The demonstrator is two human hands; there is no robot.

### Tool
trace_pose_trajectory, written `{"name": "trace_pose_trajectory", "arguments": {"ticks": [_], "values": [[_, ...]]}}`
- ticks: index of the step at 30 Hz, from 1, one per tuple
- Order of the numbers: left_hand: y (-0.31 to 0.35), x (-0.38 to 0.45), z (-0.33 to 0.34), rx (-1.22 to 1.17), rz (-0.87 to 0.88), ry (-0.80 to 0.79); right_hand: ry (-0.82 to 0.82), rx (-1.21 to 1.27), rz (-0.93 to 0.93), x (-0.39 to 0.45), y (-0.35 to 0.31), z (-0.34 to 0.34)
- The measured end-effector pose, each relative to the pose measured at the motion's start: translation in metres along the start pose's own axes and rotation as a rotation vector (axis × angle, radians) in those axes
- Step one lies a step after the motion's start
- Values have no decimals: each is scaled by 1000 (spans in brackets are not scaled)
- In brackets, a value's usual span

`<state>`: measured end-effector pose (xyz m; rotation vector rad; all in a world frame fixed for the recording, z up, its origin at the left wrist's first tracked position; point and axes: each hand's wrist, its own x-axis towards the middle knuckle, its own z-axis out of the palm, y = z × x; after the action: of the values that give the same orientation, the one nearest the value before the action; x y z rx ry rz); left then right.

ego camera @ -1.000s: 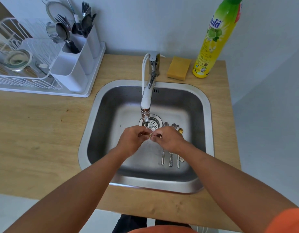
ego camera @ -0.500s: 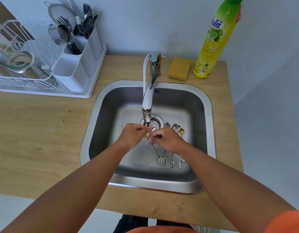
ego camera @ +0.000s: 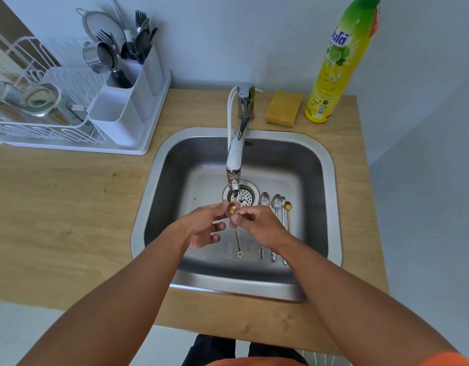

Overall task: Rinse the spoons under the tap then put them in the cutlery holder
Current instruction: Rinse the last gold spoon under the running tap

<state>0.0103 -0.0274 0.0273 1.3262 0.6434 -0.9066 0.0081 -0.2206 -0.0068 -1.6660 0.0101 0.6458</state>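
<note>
Spoons first: one thin gold spoon with a little white flower charm on its handle end (ego camera: 237,233) is held over the stainless steel sink (ego camera: 331,180), its bowl up just below the spout of the chrome and white tap (ego camera: 236,151), right above the round drain strainer (ego camera: 245,195). The right hand (ego camera: 257,225) pinches the handle just under the bowl with curled fingers, and the left hand (ego camera: 204,228) has its thumb and forefinger touching the bowl, the other fingers loosely curled. Can't really tell if water is running. Four more spoons (ego camera: 276,225) lie side by side on the sink floor just right of the hands, three silver and one gold, bowls pointing toward the drain. The white plastic cutlery holder (ego camera: 122,114) sits at the back left on the wooden counter (ego camera: 56,207), hooked on a white wire dish rack (ego camera: 30,122), with forks and dark utensils standing in its rear compartments. Behind the sink there's a yellow sponge (ego camera: 283,108) and a tall yellow-green dish soap bottle (ego camera: 336,64) beside it.
</note>
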Motion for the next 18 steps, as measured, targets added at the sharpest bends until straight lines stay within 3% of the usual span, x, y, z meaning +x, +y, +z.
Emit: {"name": "trace_pose_trajectory", "arguments": {"ticks": [4, 13, 18], "values": [[0, 0, 4, 27, 15, 19, 12, -25, -24, 0, -1, 1], [17, -2, 31, 28, 8, 224, 81, -51, -97, 3, -4, -1], [9, -2, 29, 18, 30, 163, 102, -59, -91, 0, 3, -3]]}}
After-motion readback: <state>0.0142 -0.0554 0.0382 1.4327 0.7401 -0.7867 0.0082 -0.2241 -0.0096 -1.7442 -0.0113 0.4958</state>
